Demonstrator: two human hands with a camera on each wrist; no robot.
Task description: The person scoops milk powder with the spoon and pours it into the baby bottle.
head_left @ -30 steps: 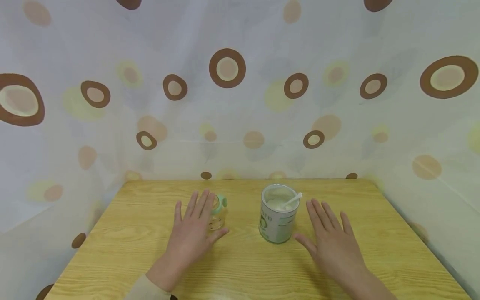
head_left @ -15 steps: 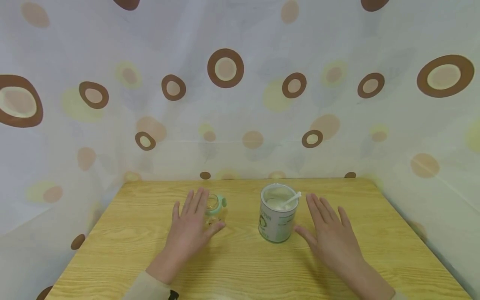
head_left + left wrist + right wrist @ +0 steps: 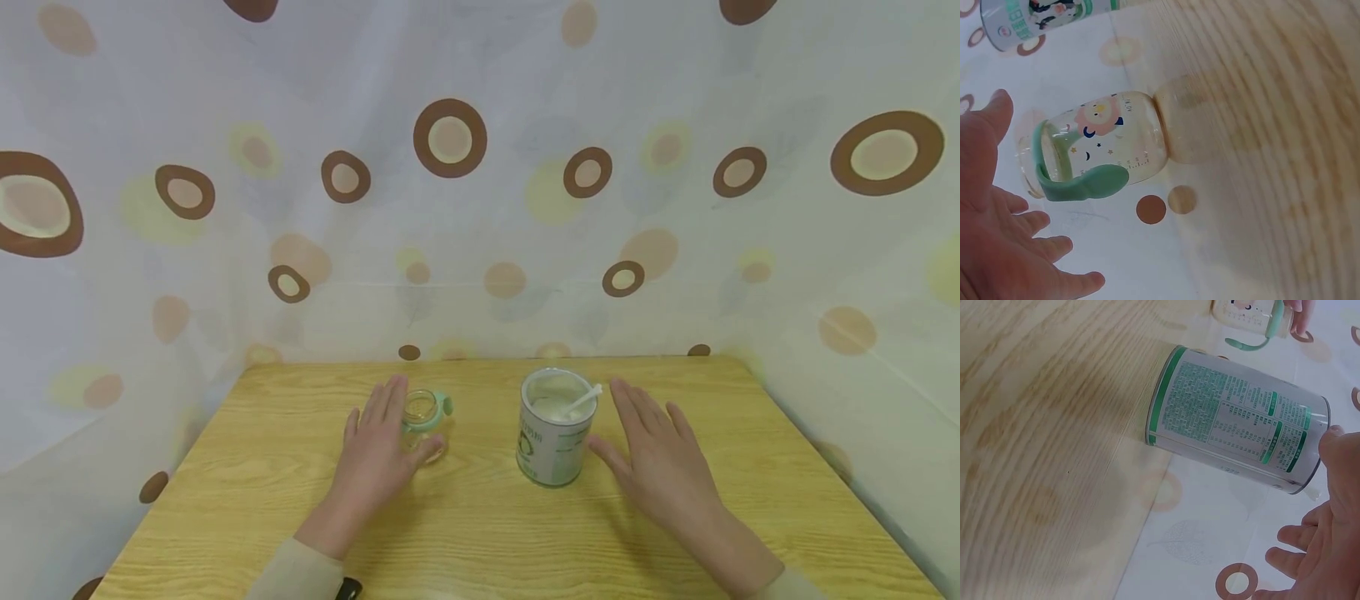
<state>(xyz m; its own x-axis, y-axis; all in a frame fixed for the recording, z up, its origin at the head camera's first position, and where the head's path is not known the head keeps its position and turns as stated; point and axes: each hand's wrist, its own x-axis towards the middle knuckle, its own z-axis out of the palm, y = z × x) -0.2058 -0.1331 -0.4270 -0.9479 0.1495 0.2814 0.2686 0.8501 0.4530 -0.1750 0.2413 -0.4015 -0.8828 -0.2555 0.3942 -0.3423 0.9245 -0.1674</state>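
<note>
One clear baby bottle (image 3: 1109, 139) stands on the wood table (image 3: 480, 542), long way up, just right of the left hand (image 3: 372, 454), the hand nearer to it. Farther right, I see a milk powder can (image 3: 551, 450) with a white scoop (image 3: 585, 400), just left of the right hand (image 3: 660, 458). Both thumbs (image 3: 999, 114) sit apart from the fingers (image 3: 1052, 248), and neither hand holds anything. Behind is a spotted sheet (image 3: 480, 221).
</note>
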